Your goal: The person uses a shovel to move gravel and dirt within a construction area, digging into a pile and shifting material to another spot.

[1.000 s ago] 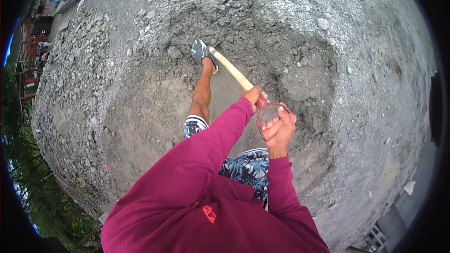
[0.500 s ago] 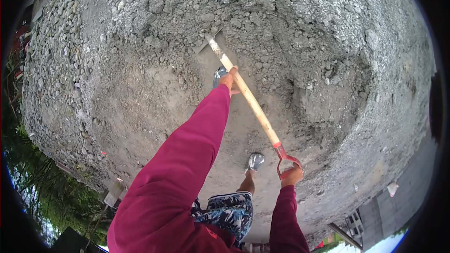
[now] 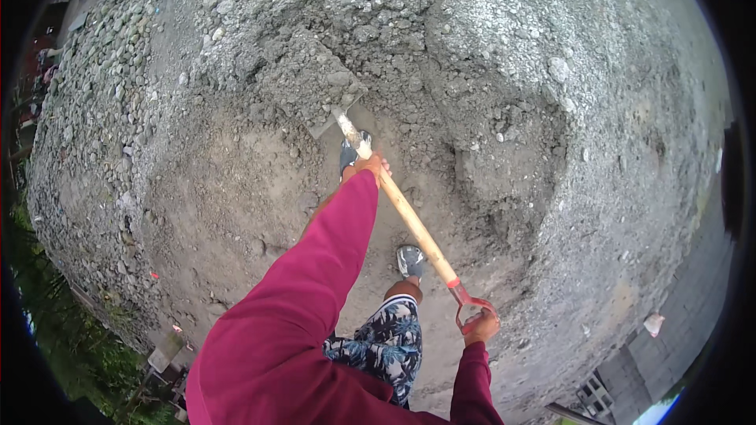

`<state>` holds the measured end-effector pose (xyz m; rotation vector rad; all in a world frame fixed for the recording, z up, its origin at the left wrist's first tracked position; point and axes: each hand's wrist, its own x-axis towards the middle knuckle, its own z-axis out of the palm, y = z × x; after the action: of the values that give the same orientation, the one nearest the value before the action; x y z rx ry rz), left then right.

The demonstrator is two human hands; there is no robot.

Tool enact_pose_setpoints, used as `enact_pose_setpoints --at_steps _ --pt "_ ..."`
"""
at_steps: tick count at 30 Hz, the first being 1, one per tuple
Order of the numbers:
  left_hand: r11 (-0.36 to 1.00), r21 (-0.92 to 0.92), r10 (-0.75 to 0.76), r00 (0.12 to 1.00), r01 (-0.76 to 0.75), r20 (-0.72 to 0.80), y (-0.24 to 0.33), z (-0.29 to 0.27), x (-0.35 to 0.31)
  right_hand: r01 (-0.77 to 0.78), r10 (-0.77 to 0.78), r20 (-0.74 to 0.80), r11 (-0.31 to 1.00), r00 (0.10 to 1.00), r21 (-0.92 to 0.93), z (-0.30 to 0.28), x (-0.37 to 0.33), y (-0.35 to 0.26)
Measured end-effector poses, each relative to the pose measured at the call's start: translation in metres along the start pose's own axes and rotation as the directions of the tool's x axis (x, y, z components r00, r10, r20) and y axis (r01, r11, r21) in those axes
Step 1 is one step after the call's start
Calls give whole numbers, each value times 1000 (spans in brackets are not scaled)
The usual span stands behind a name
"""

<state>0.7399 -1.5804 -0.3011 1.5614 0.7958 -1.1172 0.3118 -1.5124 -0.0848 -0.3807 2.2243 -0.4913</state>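
Observation:
A shovel (image 3: 416, 224) with a pale wooden shaft slants across the middle of the view. My left hand (image 3: 371, 166) is closed around its shaft, a little below the blade. At the other end, my right hand (image 3: 482, 326) grips the red D-shaped handle (image 3: 463, 299). Damp grey gravel (image 3: 303, 79) covers most of the blade. Only the blade's rear corners (image 3: 321, 125) and part of one side edge show. Loose gravel and clods surround the blade, so its tip is hidden.
A gravel bank (image 3: 504, 55) rises ahead and to the right, with a dug hollow in it. Rounded stones (image 3: 102, 86) lie at the far left. My shoes (image 3: 410, 260) stand on packed dirt near the shaft. Grey blocks (image 3: 654, 358) are at the lower right.
The blade now carries a heap of gravel, where only its rear edge showed before. In the view, shovel and hands sit lower and slightly left. Both hands keep their grip.

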Motion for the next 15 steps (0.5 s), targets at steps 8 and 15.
enact_pose_setpoints --at_steps 8,15 --pt "981 -126 148 989 -145 9 -102 -64 -228 168 -169 145 986 975 15 -246 -37 45" --pt "924 -378 88 993 -52 79 -265 -124 -375 484 -469 157 873 869 -68 -465 -7 37"
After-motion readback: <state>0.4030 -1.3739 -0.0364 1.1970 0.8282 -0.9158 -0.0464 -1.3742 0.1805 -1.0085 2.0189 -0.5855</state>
